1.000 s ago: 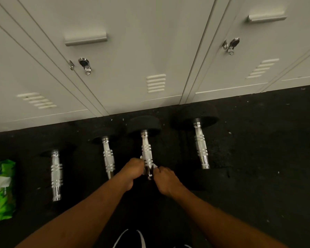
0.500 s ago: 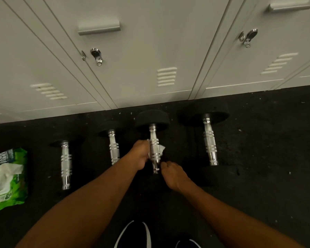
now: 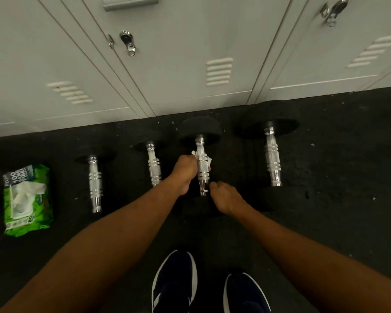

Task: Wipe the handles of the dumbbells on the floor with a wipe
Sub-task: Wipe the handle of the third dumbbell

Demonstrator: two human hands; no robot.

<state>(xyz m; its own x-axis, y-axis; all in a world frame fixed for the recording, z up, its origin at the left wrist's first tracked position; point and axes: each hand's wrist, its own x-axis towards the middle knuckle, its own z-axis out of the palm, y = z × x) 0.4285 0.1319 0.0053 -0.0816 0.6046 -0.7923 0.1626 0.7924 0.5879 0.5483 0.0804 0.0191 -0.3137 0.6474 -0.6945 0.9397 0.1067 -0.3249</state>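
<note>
Several black dumbbells with chrome handles lie in a row on the dark floor. My left hand (image 3: 185, 171) grips a white wipe (image 3: 209, 161) wrapped round the handle of the third dumbbell (image 3: 202, 168), near its far half. My right hand (image 3: 224, 196) rests with curled fingers at the near end of that handle, on the near weight. The other dumbbells lie at the far left (image 3: 95, 184), to the left (image 3: 154, 163) and to the right (image 3: 272, 154), untouched.
A green pack of wipes (image 3: 27, 199) lies open on the floor at the left. Grey lockers (image 3: 190, 53) stand right behind the dumbbells. My two dark shoes (image 3: 174, 283) are at the bottom, close to the row.
My left hand has slid the wipe along the handle toward the far weight. The right hand stays at the near end. The view has tilted down, showing my shoes.
</note>
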